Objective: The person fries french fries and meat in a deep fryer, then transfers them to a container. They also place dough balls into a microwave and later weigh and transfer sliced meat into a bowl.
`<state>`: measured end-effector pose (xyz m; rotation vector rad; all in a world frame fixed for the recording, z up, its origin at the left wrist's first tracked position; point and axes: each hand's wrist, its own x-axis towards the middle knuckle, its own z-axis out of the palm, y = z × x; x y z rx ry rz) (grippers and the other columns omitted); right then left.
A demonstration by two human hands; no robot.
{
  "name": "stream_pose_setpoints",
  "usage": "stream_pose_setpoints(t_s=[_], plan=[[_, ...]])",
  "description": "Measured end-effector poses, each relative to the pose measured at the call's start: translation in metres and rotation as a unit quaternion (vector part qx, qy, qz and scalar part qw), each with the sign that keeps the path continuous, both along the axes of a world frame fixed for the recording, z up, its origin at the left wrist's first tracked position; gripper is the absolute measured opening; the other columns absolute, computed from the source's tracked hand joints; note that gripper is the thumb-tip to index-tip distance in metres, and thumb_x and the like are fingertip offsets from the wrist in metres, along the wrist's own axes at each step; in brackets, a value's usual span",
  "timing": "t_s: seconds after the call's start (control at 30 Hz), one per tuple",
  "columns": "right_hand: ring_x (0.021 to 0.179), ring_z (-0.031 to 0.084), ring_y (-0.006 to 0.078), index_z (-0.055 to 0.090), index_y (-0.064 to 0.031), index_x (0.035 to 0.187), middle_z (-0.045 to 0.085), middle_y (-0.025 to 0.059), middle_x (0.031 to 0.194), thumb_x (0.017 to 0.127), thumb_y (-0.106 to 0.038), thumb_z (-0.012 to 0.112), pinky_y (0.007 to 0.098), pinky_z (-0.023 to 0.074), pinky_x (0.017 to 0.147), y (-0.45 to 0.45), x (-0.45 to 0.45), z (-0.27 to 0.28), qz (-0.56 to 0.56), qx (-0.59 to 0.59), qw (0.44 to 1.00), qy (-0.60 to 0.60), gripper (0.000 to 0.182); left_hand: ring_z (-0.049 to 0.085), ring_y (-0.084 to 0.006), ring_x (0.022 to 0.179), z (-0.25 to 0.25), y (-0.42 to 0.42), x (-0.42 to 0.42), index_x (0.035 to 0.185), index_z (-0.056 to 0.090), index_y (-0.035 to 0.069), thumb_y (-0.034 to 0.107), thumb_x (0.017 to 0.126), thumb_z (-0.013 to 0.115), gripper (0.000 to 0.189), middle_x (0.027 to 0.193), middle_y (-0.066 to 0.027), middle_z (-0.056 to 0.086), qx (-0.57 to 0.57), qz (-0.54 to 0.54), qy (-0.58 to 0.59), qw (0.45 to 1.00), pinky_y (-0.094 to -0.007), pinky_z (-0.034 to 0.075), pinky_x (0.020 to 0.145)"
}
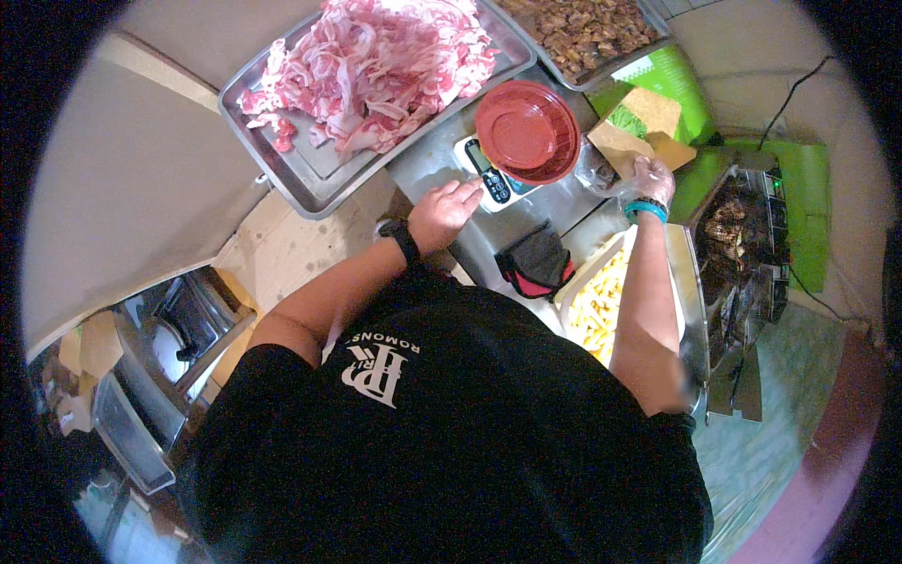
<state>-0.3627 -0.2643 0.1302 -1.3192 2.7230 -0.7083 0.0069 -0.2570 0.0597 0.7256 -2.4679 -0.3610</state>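
Note:
My left hand [445,213] is bare and rests near the keys of a white digital scale [493,185]; it holds nothing that I can see. On the scale sits a round red plastic bowl [520,134]. In a clear plastic glove, my right hand [652,182] grips the lower edge of an open kraft paper box [666,120] with a green leaf [627,121] inside. Crumpled clear plastic [597,176] lies between the bowl and that hand. A dark grey and red cloth item [535,262] lies on the steel table below the scale.
A metal tray of raw sliced meat [373,84] stands upper left, and a tray of browned meat pieces [585,35] at the top. French fries [599,310] fill a container under my right forearm. Right of it stands an appliance [740,233] with a lit green light and cables.

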Motion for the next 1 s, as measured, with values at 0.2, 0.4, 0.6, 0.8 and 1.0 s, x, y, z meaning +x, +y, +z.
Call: stream_pose_setpoints(t_s=[0.2,0.4,0.6,0.8,1.0], plan=[[0.091,0.054,0.0146,0.041,-0.0041,0.121,0.056,0.0107,0.106,0.077,-0.009,0.056,0.0267,0.0428,0.077,0.002,0.049,0.027,0.117,-0.224,0.966,0.050,0.046,0.053,-0.0204,0.081,-0.005,-0.008,0.005,0.099,0.052,0.002,0.008,0.070,0.045,0.030,0.117,-0.0090,0.049,-0.002,-0.023,-0.021,1.000,-0.0313,0.046,0.069],[0.095,0.052,0.0184,0.041,-0.0017,0.120,0.055,0.0133,0.107,0.078,-0.006,0.052,0.0276,0.0407,0.080,0.024,0.106,0.026,0.237,-0.298,0.925,-0.005,0.044,0.054,-0.0217,0.089,-0.014,-0.019,-0.008,0.109,0.047,0.005,0.011,0.073,0.044,0.036,0.120,-0.0070,0.047,-0.005,-0.071,-0.091,0.993,-0.0335,0.045,0.073],[0.103,0.049,0.0229,0.033,-0.0017,0.125,0.046,0.0169,0.118,0.080,-0.006,0.050,0.0328,0.0393,0.086,0.029,0.114,0.017,0.261,-0.292,0.918,-0.063,0.049,0.055,-0.0224,0.094,0.005,-0.030,-0.023,0.114,0.044,0.007,0.019,0.076,0.047,0.040,0.120,-0.0090,0.047,0.113,-0.091,-0.178,0.973,-0.0353,0.043,0.081],[0.109,0.044,0.0233,0.030,-0.0039,0.128,0.041,0.0151,0.123,0.079,-0.011,0.056,0.0343,0.0408,0.086,-0.001,0.152,0.029,0.303,-0.268,0.897,-0.180,0.056,0.054,-0.0209,0.093,-0.001,-0.033,-0.026,0.110,0.047,0.006,0.026,0.074,0.052,0.041,0.102,-0.0075,0.056,0.100,-0.097,-0.176,0.974,-0.0342,0.042,0.078],[0.114,0.037,0.0372,0.033,-0.0127,0.127,0.031,0.0223,0.128,0.061,-0.037,0.068,0.0397,0.0356,0.092,-0.073,0.229,0.054,0.426,-0.079,0.901,0.028,0.079,0.051,-0.0241,0.090,-0.011,-0.023,-0.002,0.099,0.050,0.009,0.022,0.074,0.055,0.029,0.095,-0.0082,0.053,0.111,0.002,-0.002,0.994,-0.0372,0.041,0.078]])
